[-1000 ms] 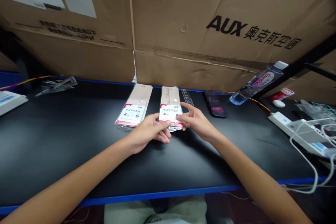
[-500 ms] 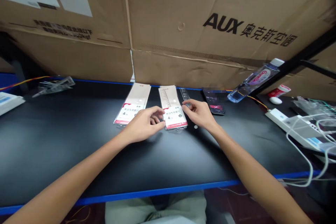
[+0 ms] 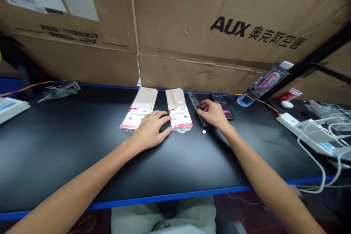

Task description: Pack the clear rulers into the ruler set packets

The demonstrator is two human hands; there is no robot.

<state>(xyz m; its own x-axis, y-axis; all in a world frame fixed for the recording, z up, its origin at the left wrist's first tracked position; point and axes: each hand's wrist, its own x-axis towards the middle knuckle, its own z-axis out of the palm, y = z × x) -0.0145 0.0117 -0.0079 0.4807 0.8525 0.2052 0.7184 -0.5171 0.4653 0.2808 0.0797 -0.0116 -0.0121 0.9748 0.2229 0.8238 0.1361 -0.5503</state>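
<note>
Two flat clear packets with cream inserts and white-and-red labels lie side by side on the black desk. My left hand (image 3: 150, 129) rests flat between them, fingers stretched out and apart. It covers the right part of the left packet (image 3: 131, 118), and its fingertips meet the left edge of the right packet (image 3: 181, 117); ruler markings show through that packet. To the right lies a clear plastic ruler (image 3: 194, 99), slanting towards me. Bent over its right edge is my right hand (image 3: 214, 113), thumb and fingers closed on it, partly hiding it.
A small white round piece (image 3: 204, 131) lies below the ruler. Behind my right hand is a phone (image 3: 229, 111). A tilted water bottle (image 3: 263, 84), a power strip (image 3: 301, 128) with white cables and a cardboard box (image 3: 175, 18) surround the area. Clear plastic pieces (image 3: 63, 91) lie left.
My right hand has left the right packet's edge and moved right onto the ruler. My left fingers have straightened and flattened. The right packet sits slightly further left.
</note>
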